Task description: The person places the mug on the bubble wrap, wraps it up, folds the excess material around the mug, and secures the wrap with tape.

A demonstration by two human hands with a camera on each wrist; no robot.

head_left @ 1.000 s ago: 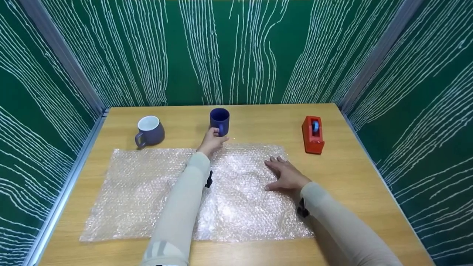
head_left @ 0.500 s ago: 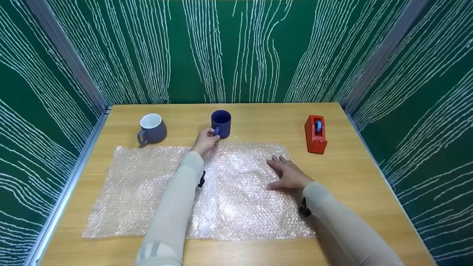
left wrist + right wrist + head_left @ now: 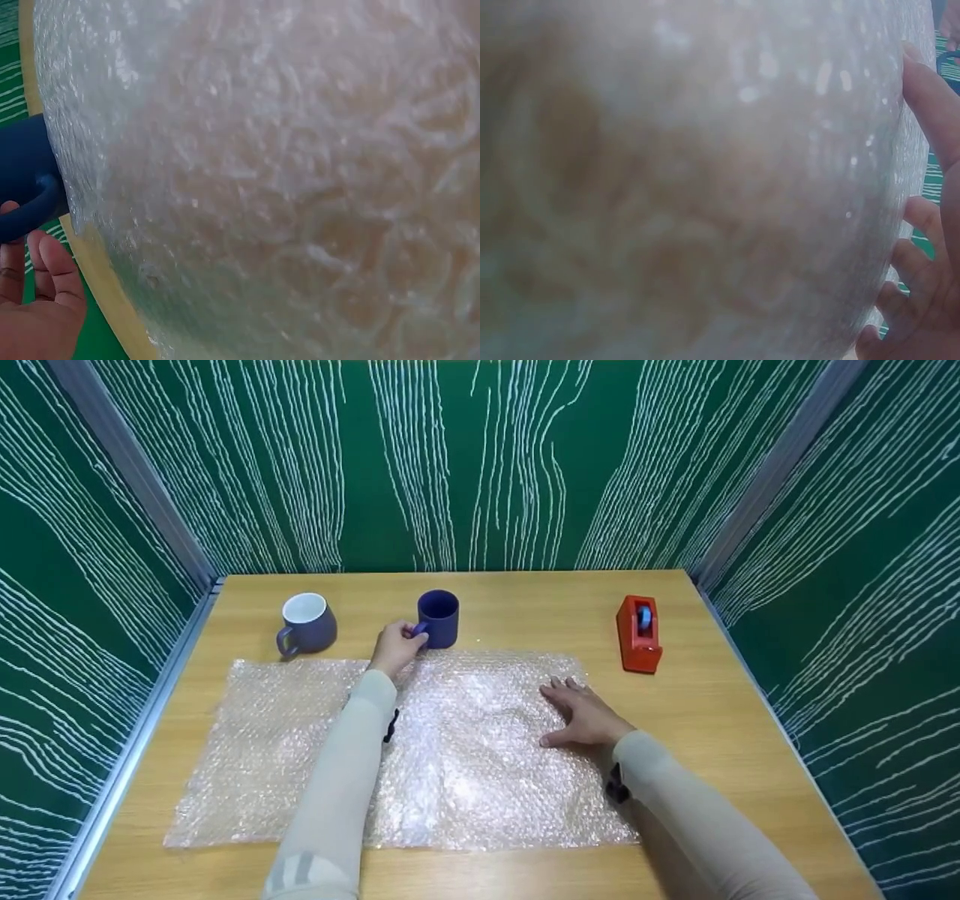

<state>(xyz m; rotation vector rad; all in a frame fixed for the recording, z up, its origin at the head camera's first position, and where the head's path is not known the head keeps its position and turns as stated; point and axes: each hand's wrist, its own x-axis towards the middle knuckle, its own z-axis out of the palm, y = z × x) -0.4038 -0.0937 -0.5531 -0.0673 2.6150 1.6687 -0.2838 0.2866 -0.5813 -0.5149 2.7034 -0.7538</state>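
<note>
A dark blue mug [image 3: 441, 621] stands upright at the far edge of a sheet of bubble wrap [image 3: 300, 750]. My left hand [image 3: 398, 648] pinches the mug's handle, which points left toward me. The left wrist view shows the fingers around that handle [image 3: 34, 210], with part of the mug cut off at the frame's edge. My right hand [image 3: 585, 715] lies spread on the right part of the bubble wrap, holding nothing. In the right wrist view its fingers [image 3: 922, 262] rest along the wrap, which fills most of that view.
A grey mug [image 3: 311, 626] with a white inside stands at the back left, its handle toward the left. At the back right is a red tape dispenser [image 3: 639, 636] with a blue roll. Green walls with white lines [image 3: 517, 465] enclose the wooden table [image 3: 525, 874].
My left hand has drawn the blue mug slightly left and nearer, its handle turning left. The right hand stays in place on the bubble wrap.
</note>
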